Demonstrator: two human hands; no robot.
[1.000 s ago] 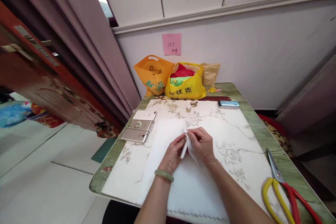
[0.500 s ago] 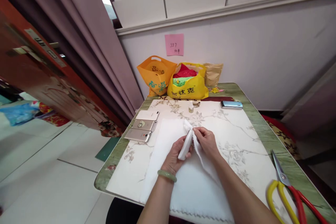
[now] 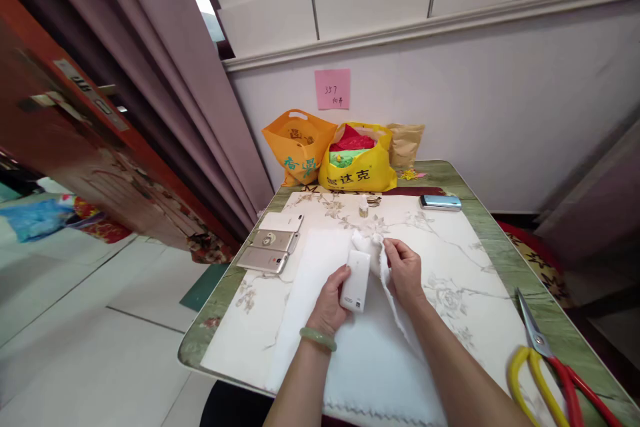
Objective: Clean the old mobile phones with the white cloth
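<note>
The left hand (image 3: 333,300) nearest me is clamped round the white phone (image 3: 356,280), which has just rolled from its edge to show a flat, printed face. Right of the phone, the right hand (image 3: 405,270) pinches the white cloth (image 3: 376,248), now drawn aside; the work, I'd say, has shifted from edge to face. Beyond the phone stands a small bottle (image 3: 363,207), then a yellow bag (image 3: 381,170)

From here I see phones (image 3: 273,240) on the left of the desk (image 3: 493,240), scissors (image 3: 539,340) near right, a cloth (image 3: 380,360) between them, a bottle (image 3: 363,208) beyond it, and two bags (image 3: 357,177) at the far edge
</note>
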